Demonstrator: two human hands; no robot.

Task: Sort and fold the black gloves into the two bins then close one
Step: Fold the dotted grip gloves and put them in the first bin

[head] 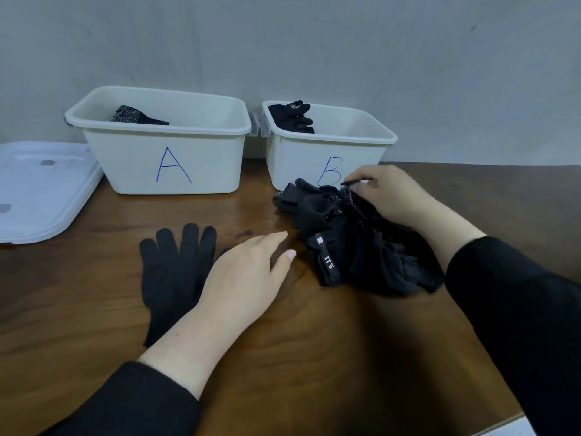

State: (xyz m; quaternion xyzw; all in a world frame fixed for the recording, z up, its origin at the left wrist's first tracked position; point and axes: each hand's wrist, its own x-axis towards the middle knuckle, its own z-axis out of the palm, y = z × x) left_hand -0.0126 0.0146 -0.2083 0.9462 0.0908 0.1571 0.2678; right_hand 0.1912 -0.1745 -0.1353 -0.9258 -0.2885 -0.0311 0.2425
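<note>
Two white bins stand against the wall: bin A point(201, 171) on the left holds a dotted black glove point(132, 116), and bin B point(292, 165) on the right holds folded black gloves point(292, 118). A plain black knit glove point(171, 272) lies flat on the table, fingers pointing away. My left hand point(248, 278) rests open over its right edge. A heap of black gloves point(349, 247) lies in front of bin B. My right hand point(386, 196) pinches a dotted glove at the top of the heap.
A white bin lid point(41, 190) lies flat at the table's left edge beside bin A. The brown wooden table point(314, 357) ends near the lower right corner. A grey wall stands right behind the bins.
</note>
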